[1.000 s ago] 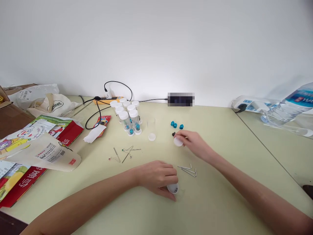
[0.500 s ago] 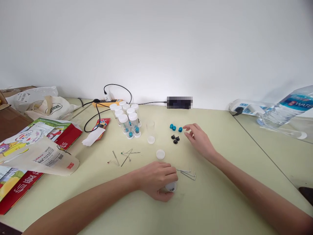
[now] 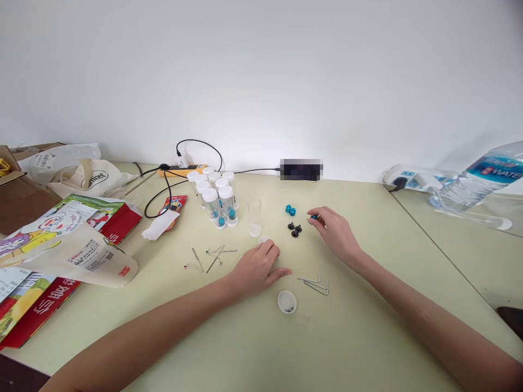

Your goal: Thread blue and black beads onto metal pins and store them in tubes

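My right hand [image 3: 335, 231] pinches a small blue knob-like piece [image 3: 314, 217] between thumb and fingertips. Two similar blue pieces [image 3: 290, 210] lie to its left, with three black disc-shaped parts with stems [image 3: 295, 230] just below them. My left hand [image 3: 257, 267] is open, thumb apart, its fingertips reaching over a white cap [image 3: 263, 239] that they partly hide; whether they touch it I cannot tell. Below the thumb a white cap with small grey bits inside [image 3: 287, 302] lies on the table. Behind the left hand stands a clear tube with a white base [image 3: 254, 215].
Several capped clear tubes [image 3: 212, 207] stand together at back left. Thin metal rods and wires [image 3: 214, 258] lie left, L-shaped hex keys [image 3: 316, 284] right of centre. A plastic cup [image 3: 102, 261], cardboard packaging [image 3: 57, 294], power strip [image 3: 182, 170] and water bottle [image 3: 486, 177] flank the area.
My left hand has let go of the cap with the bits and moved up to the other white cap. My right hand has taken hold of one blue piece.
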{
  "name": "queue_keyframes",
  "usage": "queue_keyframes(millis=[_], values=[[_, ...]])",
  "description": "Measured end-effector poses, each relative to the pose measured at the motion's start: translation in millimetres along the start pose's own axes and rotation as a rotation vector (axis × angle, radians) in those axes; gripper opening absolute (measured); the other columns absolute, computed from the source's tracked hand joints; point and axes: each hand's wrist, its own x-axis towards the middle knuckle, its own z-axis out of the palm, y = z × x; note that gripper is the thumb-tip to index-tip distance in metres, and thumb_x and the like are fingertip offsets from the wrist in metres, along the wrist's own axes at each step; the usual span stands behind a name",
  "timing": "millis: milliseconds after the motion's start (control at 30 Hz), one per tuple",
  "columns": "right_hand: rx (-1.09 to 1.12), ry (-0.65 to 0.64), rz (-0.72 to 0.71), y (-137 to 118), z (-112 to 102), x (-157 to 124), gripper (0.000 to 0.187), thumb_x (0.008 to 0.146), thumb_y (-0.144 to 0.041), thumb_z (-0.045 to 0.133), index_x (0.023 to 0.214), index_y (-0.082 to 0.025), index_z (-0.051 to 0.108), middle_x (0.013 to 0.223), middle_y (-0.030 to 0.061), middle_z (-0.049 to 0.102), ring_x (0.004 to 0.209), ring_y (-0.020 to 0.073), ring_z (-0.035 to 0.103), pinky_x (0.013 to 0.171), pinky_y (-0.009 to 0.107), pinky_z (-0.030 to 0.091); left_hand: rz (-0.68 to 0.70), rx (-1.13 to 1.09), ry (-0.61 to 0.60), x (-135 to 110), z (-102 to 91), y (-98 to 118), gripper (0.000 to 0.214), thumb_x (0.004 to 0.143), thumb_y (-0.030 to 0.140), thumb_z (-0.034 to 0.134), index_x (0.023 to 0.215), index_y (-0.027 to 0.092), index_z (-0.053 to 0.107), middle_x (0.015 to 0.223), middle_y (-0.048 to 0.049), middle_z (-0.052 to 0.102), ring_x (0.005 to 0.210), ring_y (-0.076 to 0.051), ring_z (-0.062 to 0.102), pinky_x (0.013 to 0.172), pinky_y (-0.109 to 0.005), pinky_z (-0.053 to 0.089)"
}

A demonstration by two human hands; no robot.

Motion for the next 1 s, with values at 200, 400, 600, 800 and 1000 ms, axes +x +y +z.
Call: queue_keyframes(millis=[200,400,600,800,1000], values=[[0.118,-0.222,-0.203,-50,16,-40,0.019,0.09,-0.02,0.043,0.091,-0.026,0.061,0.093,0.0035,0.063,0.077,0.0183,0.061,0.068,0.031,0.049,-0.035,-0.057,0.082,-1,-0.4,0,0.017,0.092,0.03,0.038,0.098,0.018,0.048,0.092,-0.0045,0.055,0.071,-0.016,0.053,0.059,-0.028,0.044],[0.137,-0.242,-0.132,-49,3,-49,0.021,0.089,-0.02,0.043,0.105,-0.028,0.053,0.1,0.0036,0.06,0.072,0.0171,0.059,0.063,0.031,0.048,-0.053,-0.087,0.105,-1,0.3,-3,0.021,0.088,0.011,0.034,0.102,0.018,0.049,0.096,-0.0061,0.058,0.08,-0.017,0.056,0.067,-0.03,0.047],[-0.167,-0.492,-0.263,-31,-35,-61,0.02,0.083,-0.009,0.039,0.074,-0.024,0.05,0.077,0.0018,0.055,0.06,0.0164,0.051,0.05,0.028,0.033,0.05,-0.108,0.13,1,3.7,-3,0.022,0.089,0.012,0.035,0.105,0.017,0.05,0.097,-0.0075,0.06,0.085,-0.017,0.058,0.07,-0.029,0.049],[-0.344,-0.516,-0.421,-32,-25,-70,0.024,0.068,0.0,0.044,0.063,-0.021,0.035,0.064,-0.0001,0.044,0.049,0.0138,0.035,0.045,0.028,0.018,0.223,-0.141,0.24,-2,3.6,-5,0.018,0.089,0.011,0.037,0.101,0.016,0.051,0.087,-0.007,0.061,0.078,-0.015,0.057,0.065,-0.026,0.047],[-0.494,-0.483,-0.477,-37,-26,-75,0.026,0.065,0.005,0.044,0.064,-0.02,0.035,0.066,-0.0004,0.041,0.05,0.0124,0.035,0.046,0.027,0.016,0.598,-0.202,0.11,-2,2.4,-4,0.03,0.084,0.045,0.051,0.094,0.016,0.049,0.076,-0.0051,0.061,0.065,-0.015,0.054,0.055,-0.027,0.041]])
